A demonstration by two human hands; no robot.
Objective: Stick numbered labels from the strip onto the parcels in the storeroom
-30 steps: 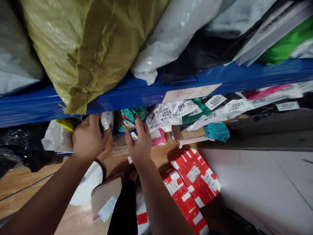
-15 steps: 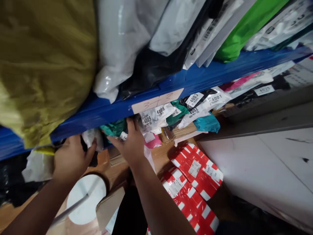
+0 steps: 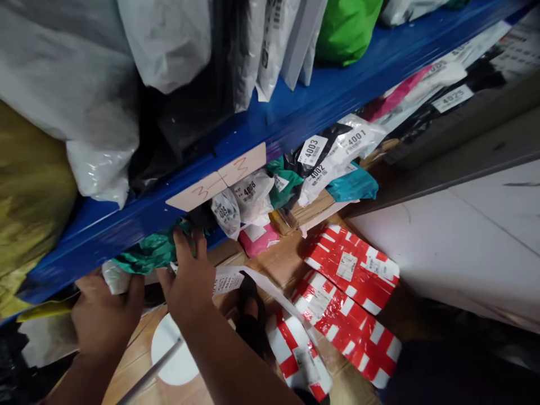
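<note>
My left hand is closed round a small white plastic parcel under the shelf's blue front beam. A crumpled green plastic parcel lies against it, between my two hands. My right hand grips the green parcel's right end, with fingertips reaching up behind the beam and the thumb below. A strip of printed number labels trails from beside my right hand down toward the floor. To the right sit white parcels labelled 4009 and 4008.
The blue shelf beam runs across above my hands, with bagged parcels over it and a 3-3 card on it. Red-and-white parcels lie on the floor, near a white round base with a pole. A pale panel stands at right.
The view has shifted, so the shelf card appears further left and lower. Both hands remain at the white and green parcels; more of the green parcel shows. The label strip is now plainly visible.
</note>
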